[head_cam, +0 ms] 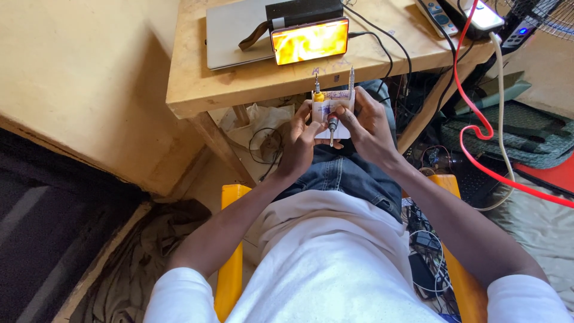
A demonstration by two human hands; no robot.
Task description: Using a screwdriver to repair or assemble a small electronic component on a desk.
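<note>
Both forearms are stretched forward over the lap, the hands raised side by side just below the tabletop (239,84) edge. A small white card holder (332,111) with slim screwdriver bits — one yellow-collared — is gripped between the left hand (301,140) and the right hand (368,128), fingers curled round its sides. A grey-handled bit (332,127) is pinched at the centre. Behind, a glowing orange phone screen (310,40) is propped on the tabletop.
</note>
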